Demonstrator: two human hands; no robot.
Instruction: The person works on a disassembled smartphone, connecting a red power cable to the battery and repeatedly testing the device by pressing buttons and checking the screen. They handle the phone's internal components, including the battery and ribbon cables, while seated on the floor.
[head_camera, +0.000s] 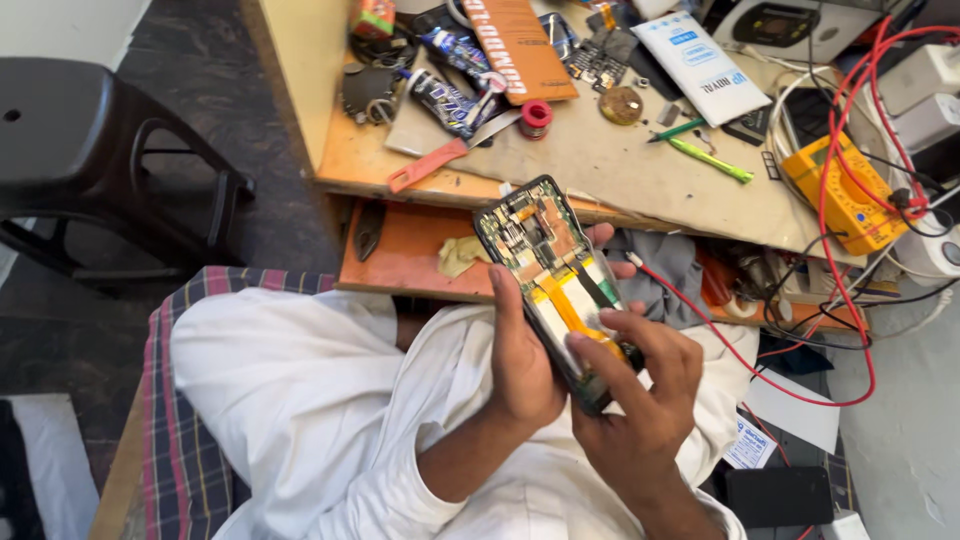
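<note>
An opened smartphone (548, 270) with its back cover off shows a circuit board, orange-yellow flex cables and a white battery area. My left hand (520, 360) grips its left edge and supports it from behind, fingertips showing past the right side. My right hand (640, 400) holds the lower end, with the thumb and a finger pressing on the orange flex cable near the bottom. The phone is held above my lap, which is covered in white cloth, just in front of the workbench.
The wooden workbench (620, 170) carries an orange-handled tool (428, 165), a solder spool (536, 117), a green pen (710, 160), a yellow multimeter (845, 195) with red leads, and packets. A pull-out shelf (400, 255) sits below it. A black stool (90, 150) stands left.
</note>
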